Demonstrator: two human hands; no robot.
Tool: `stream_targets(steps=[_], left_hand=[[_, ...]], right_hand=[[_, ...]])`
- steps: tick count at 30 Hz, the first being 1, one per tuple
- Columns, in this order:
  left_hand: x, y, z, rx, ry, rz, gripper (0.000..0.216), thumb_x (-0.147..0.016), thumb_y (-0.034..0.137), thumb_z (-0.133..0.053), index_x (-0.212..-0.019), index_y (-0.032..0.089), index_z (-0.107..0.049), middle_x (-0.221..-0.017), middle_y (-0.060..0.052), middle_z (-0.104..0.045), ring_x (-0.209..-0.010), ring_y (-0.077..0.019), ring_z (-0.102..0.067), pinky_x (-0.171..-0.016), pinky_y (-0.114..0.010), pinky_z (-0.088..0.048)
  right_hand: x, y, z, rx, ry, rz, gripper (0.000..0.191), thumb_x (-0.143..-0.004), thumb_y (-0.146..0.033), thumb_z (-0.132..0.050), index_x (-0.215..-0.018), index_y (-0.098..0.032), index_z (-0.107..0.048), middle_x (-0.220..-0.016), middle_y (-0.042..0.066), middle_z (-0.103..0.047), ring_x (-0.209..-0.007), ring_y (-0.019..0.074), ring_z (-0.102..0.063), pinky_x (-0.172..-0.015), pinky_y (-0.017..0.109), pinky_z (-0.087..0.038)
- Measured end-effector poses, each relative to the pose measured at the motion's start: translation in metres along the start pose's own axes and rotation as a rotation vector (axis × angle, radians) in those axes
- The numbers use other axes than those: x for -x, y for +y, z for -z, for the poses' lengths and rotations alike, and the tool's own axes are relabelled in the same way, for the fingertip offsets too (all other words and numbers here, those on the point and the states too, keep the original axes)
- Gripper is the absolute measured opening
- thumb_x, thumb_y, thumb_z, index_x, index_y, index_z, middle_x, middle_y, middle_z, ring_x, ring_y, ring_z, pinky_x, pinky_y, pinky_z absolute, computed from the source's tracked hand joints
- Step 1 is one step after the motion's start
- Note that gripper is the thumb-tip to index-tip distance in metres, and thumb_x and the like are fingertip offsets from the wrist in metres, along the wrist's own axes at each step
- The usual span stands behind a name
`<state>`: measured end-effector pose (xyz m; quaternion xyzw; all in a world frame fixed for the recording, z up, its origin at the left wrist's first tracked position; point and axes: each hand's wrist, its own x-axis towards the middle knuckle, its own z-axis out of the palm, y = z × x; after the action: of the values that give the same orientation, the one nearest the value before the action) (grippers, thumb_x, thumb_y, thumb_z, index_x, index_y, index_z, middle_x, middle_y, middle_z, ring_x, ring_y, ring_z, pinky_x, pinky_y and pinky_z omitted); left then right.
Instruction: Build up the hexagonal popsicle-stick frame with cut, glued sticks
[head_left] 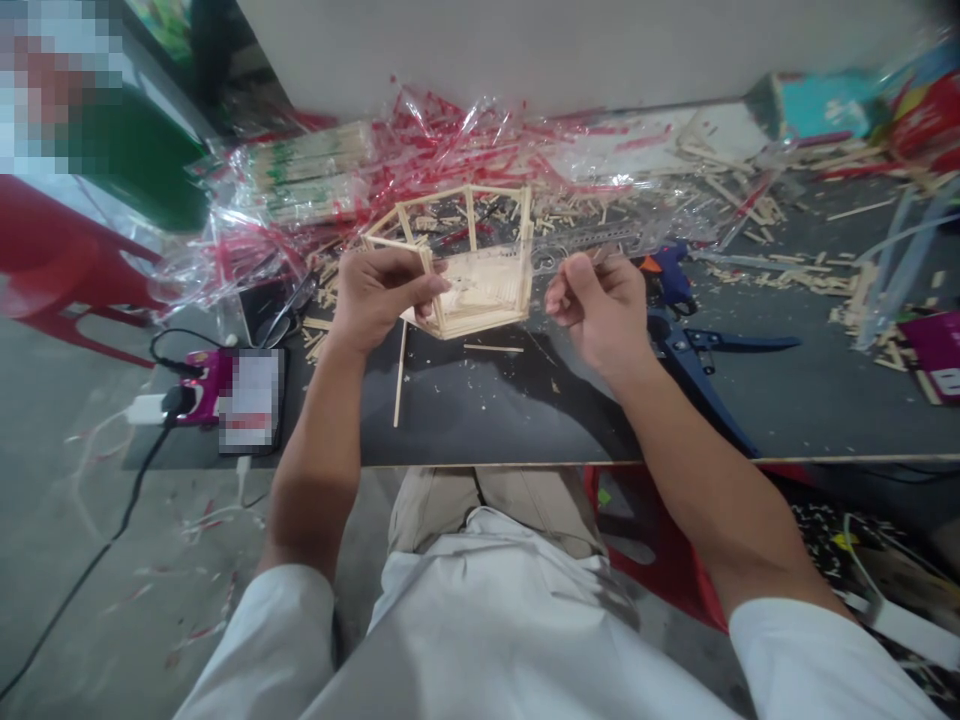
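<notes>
My left hand (pixel 375 295) pinches the left side of a small open frame (pixel 491 285) built from pale wooden sticks, with a flat stick base. The frame is held tilted over the dark table (pixel 570 425). To its right, apart from it, my right hand (pixel 604 310) has its fingers curled with thumb against forefinger; whatever is between them, if anything, is too small to make out. A clear plastic stencil ruler (pixel 592 240) lies behind that hand. Below the frame are two loose sticks, one long (pixel 401 375) and one short (pixel 493 348).
Right of my right hand lie a blue glue gun (pixel 673 278) and blue-handled cutters (pixel 705 375). Plastic wrappers (pixel 450 140) and stick scraps line the back. A phone (pixel 253 400) and purple power strip (pixel 206 385) sit left, near a red stool (pixel 67 270).
</notes>
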<state>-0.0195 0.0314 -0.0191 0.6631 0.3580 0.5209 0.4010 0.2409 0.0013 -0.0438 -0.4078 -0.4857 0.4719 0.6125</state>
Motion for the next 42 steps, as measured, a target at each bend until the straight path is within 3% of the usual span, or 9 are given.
stream_targets(steps=[11,31,42], left_hand=[[0.0021,0.0037,-0.0040,-0.039,0.038,-0.008,0.021,-0.077,0.023,-0.088,-0.064,0.019,-0.072,-0.055,0.003,-0.064,-0.043,-0.0064,-0.057,-0.041,-0.019,-0.048],[0.0000,0.0014,-0.0017,-0.031,0.041,-0.009,0.017,-0.076,0.017,-0.089,-0.067,0.019,-0.075,-0.056,0.003,-0.066,-0.043,-0.0060,-0.058,-0.041,-0.017,-0.047],[-0.0005,0.0055,-0.0031,-0.049,0.053,0.043,0.016,-0.072,0.024,-0.091,-0.069,0.020,-0.076,-0.064,0.002,-0.071,-0.042,-0.0056,-0.058,-0.040,-0.017,-0.047]], right_hand=[[0.0025,-0.0023,-0.0016,-0.010,0.019,-0.017,0.057,-0.075,-0.076,-0.078,-0.075,-0.025,-0.052,-0.062,-0.005,-0.060,-0.050,0.0091,-0.054,-0.040,0.023,-0.039],[-0.0010,-0.0002,-0.0015,-0.101,-0.002,-0.042,0.058,-0.071,-0.075,-0.081,-0.078,-0.025,-0.054,-0.061,-0.007,-0.060,-0.050,0.0066,-0.055,-0.041,0.020,-0.041],[-0.0004,0.0000,-0.0004,-0.122,-0.026,-0.033,0.057,-0.074,-0.075,-0.079,-0.080,-0.024,-0.053,-0.062,-0.008,-0.060,-0.051,0.0059,-0.055,-0.043,0.019,-0.042]])
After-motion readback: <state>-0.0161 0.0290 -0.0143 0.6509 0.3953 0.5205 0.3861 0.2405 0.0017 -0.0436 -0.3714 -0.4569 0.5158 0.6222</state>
